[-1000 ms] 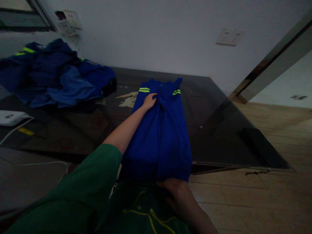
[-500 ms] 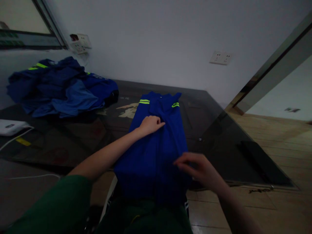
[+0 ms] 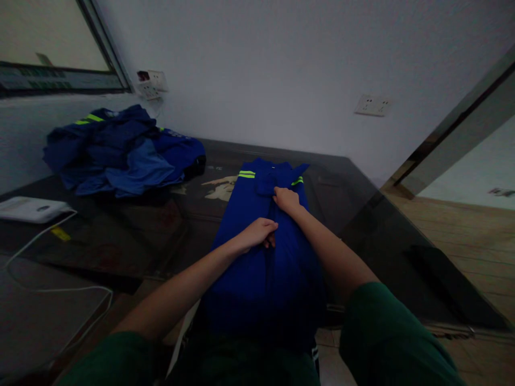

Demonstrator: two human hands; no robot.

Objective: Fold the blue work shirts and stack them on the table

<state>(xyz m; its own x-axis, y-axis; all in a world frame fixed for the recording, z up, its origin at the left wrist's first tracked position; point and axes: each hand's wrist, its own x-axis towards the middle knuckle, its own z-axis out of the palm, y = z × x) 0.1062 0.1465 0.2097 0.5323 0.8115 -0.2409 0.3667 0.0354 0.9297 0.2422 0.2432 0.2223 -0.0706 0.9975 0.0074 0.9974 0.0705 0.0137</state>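
A blue work jacket with yellow-green stripes near its shoulders lies lengthwise in front of me. Its collar end points at the wall, and its lower end hangs over the table edge toward my lap. My right hand is closed on the front of the jacket just below the collar, fingers pinched together. Nearer to me, my left hand pinches the jacket along its middle front line. The fabric between the fingertips is partly hidden.
The dark glossy table carries a heap of blue garments at the back left. A white device with a cable lies at the left. A flat black object rests near the right edge. Sockets are on the wall.
My right hand has moved from the jacket's lower right up to below the collar and closed there. My left hand has slid down the front toward me. The camera view has shifted slightly.
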